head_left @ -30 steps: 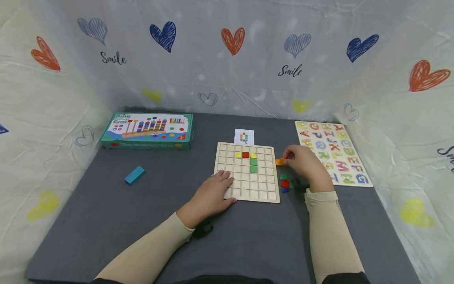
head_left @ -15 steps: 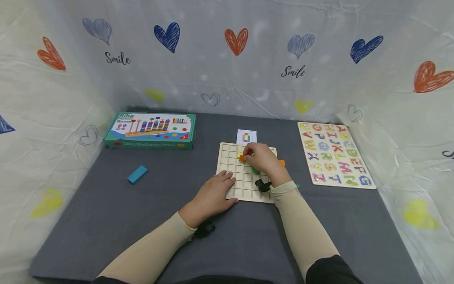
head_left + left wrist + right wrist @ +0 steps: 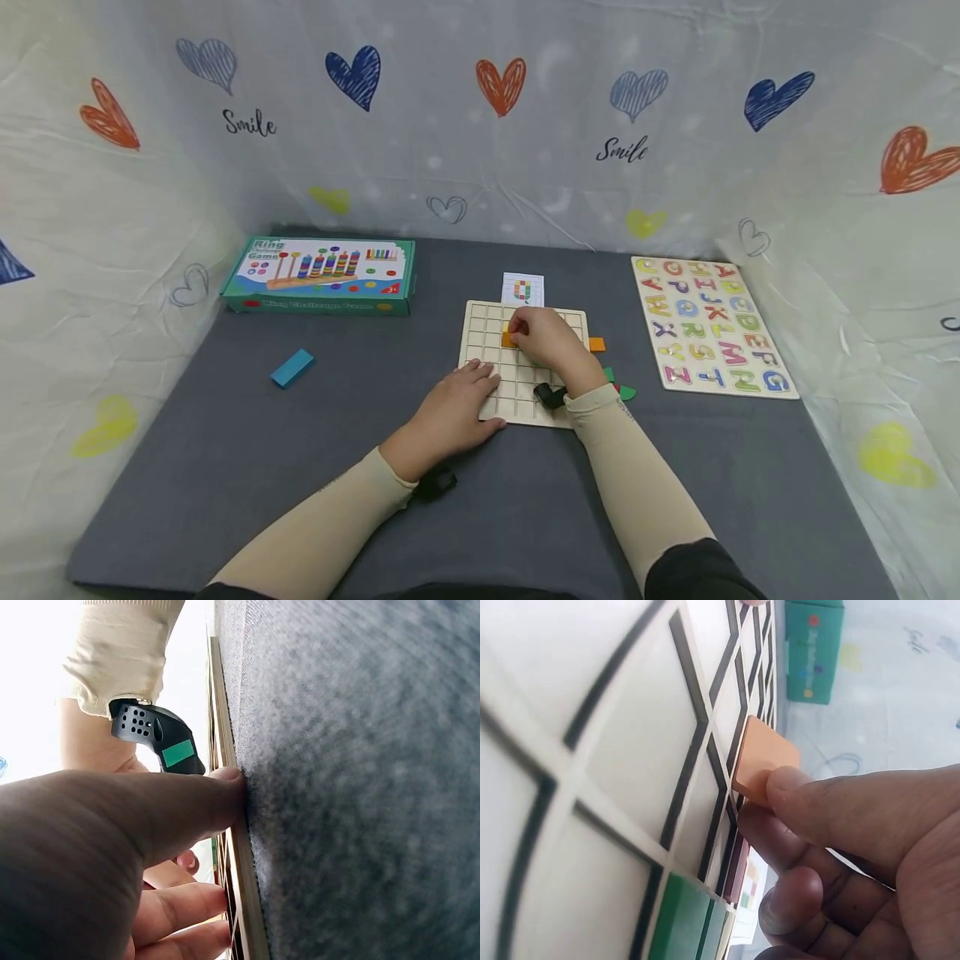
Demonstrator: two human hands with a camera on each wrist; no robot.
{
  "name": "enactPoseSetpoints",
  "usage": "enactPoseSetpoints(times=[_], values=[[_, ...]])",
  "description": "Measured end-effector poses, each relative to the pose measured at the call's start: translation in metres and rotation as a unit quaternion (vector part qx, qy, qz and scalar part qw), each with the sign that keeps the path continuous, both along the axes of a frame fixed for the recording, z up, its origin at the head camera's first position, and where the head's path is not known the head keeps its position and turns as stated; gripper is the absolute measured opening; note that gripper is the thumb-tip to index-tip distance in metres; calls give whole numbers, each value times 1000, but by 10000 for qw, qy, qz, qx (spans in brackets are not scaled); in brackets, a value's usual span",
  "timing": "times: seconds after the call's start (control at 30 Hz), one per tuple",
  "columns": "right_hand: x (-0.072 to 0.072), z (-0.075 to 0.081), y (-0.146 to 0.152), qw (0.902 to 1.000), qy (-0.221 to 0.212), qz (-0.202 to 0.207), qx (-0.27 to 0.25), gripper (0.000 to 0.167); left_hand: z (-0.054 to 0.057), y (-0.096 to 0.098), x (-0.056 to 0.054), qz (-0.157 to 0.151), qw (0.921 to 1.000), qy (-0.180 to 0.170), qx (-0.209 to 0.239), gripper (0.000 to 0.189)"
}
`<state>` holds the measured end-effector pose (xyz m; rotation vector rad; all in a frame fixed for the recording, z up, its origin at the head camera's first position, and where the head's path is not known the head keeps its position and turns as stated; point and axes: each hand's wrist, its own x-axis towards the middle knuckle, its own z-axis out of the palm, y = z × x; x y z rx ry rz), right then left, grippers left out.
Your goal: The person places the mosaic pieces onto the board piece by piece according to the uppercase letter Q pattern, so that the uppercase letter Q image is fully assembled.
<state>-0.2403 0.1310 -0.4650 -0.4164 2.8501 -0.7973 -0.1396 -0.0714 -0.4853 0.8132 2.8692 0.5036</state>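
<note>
A dark grey cloth-covered table [image 3: 225, 467] spreads beneath both hands, and beyond the fingertips hangs a white sheet [image 3: 420, 150] printed with hearts and the word "Smile". Well to the left of the left fingers lie a blue rectangular block [image 3: 292, 368] and, farther off, a green cardboard box [image 3: 318, 279]; well to the right of the right fingers, a wooden board of coloured letters [image 3: 712, 327]. The left hand [image 3: 447, 406] rests with fingers outstretched over the side of a pale wooden grid board [image 3: 513, 387], thumb apart at its near edge. The right hand [image 3: 553, 340] pinches a flat orange square tile [image 3: 761, 754] between thumb and index finger; it juts left past those fingertips over the grid, and whether it touches I cannot tell. Its face is plain and smooth, its corners slightly rounded, tilted against the grid
</note>
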Motion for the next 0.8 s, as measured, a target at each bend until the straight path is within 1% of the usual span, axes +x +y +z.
enactPoseSetpoints(times=[0.17, 0.4, 0.6, 0.8], values=[[-1, -2, -2, 10000, -19, -29, 50, 5, 0, 0, 0, -21, 10000, 23, 46, 71], [-1, -3, -4, 9997, 26, -139, 175, 7, 0, 0, 0, -9, 10000, 21, -2, 71], [1, -5, -7, 9989, 91, -225, 406, 8, 0, 0, 0, -21, 10000, 47, -23, 71], [3, -4, -9, 9986, 135, -278, 432, 9, 1, 0, 0, -4, 10000, 9, 25, 70]])
